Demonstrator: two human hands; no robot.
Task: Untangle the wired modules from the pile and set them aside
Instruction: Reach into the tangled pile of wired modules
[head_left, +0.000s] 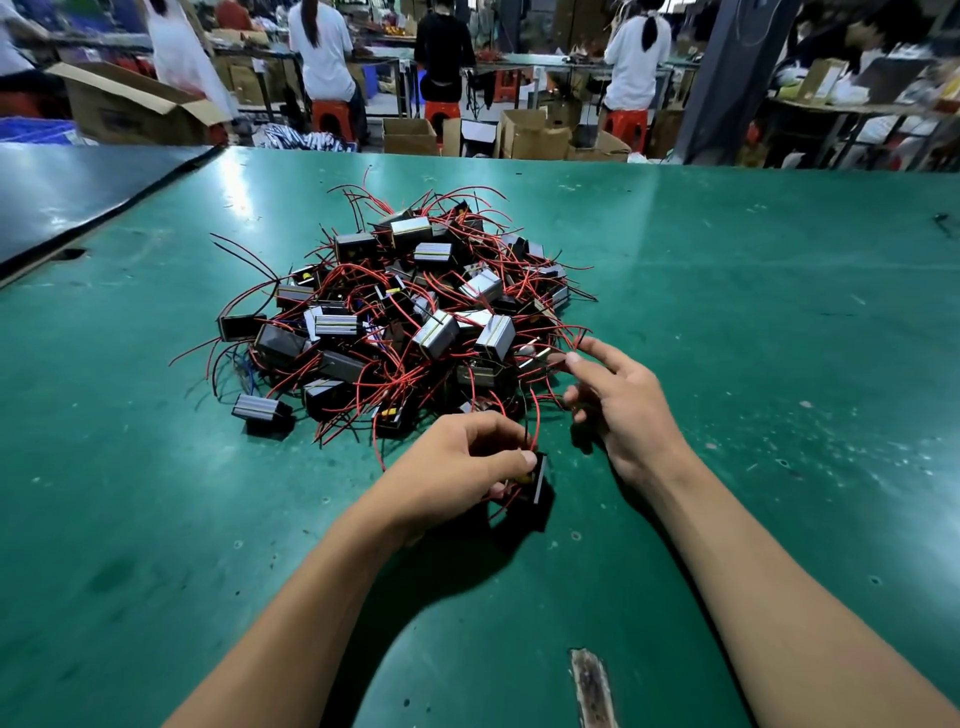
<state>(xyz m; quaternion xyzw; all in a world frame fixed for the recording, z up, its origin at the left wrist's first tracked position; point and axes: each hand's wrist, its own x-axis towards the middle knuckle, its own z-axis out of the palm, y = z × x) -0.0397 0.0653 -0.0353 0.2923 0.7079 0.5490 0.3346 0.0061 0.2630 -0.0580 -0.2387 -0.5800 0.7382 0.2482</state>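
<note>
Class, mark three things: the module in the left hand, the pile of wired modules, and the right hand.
held module (540, 493): head view, its black side face.
pile (436, 332): head view, a silver module near its middle.
right hand (626, 410): head view, back of the hand.

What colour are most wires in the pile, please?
The wires are mostly red; head view.

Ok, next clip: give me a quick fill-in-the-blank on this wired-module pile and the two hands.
The left hand grips one black ____ just in front of the pile. Most wires in the pile are ____. The table surface is ____. The other hand, fingers spread at the pile's edge, is the person's ____.
Missing words: module, red, green, right.
</note>
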